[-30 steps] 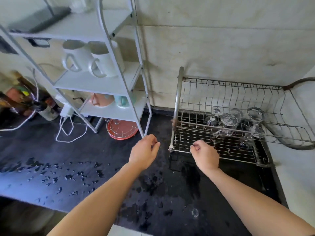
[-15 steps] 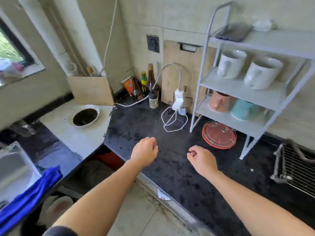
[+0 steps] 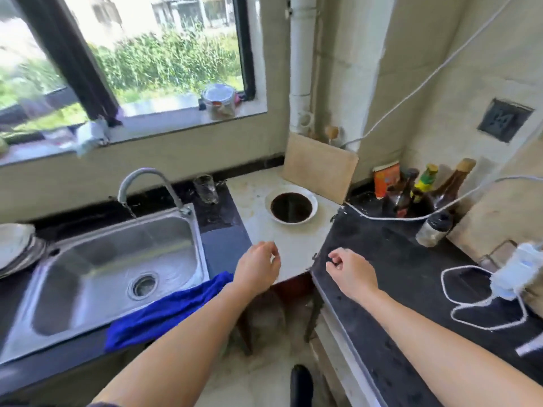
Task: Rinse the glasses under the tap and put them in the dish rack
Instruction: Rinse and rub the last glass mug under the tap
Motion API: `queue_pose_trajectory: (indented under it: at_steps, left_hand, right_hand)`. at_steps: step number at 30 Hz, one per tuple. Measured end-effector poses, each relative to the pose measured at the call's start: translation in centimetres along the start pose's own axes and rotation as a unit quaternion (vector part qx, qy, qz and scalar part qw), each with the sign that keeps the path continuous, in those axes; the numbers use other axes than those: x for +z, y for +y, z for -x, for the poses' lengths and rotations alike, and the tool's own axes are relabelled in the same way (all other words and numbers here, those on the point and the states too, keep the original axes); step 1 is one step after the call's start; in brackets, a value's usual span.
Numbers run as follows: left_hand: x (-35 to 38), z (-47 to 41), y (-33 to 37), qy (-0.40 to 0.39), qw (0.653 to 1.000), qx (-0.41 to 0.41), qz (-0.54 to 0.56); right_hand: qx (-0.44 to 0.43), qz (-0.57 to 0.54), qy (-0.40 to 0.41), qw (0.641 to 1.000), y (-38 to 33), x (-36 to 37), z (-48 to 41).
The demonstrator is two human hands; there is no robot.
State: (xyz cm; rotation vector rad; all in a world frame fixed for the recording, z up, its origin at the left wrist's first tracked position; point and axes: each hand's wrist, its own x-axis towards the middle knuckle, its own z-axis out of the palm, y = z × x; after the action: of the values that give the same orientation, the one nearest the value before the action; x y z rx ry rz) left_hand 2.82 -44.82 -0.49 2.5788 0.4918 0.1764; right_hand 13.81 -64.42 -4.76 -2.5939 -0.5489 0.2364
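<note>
One clear glass [image 3: 206, 189] stands upright on the black counter behind the sink's right corner. The curved tap [image 3: 146, 183] runs a thin stream into the steel sink [image 3: 97, 265]. My left hand [image 3: 258, 268] hovers right of the sink, fingers loosely curled, holding nothing. My right hand [image 3: 349, 273] hangs over the edge of the black counter, also loosely curled and empty. Both hands are well short of the glass. The dish rack is out of view.
A blue cloth [image 3: 164, 312] drapes over the sink's front right edge. Stacked plates [image 3: 16, 248] sit left of the sink. A round hole with a white rim [image 3: 291, 207], a board [image 3: 320, 168], bottles [image 3: 420, 189] and a white charger cable [image 3: 487, 301] lie to the right.
The view has swung left from the dish rack, past the white shelf, to the sink and window. Both hands stay empty and loosely curled in front of me.
</note>
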Motion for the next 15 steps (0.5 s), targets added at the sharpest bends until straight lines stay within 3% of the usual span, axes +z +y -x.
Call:
queue_pose_trajectory:
  at_steps: [7,15]
  left_hand:
    - [-3.9,-5.9,-9.6,0.044,0.989,-0.138,-0.029]
    - [-6.5,-7.8,-18.6,0.076,0.96,-0.269,0.029]
  right_hand:
    - [-0.102,-0.035,-0.083,0.991,-10.3,5.8,-12.7]
    - [-0.179,0.021,-0.165,0.97,-20.8,11.3,-23.4]
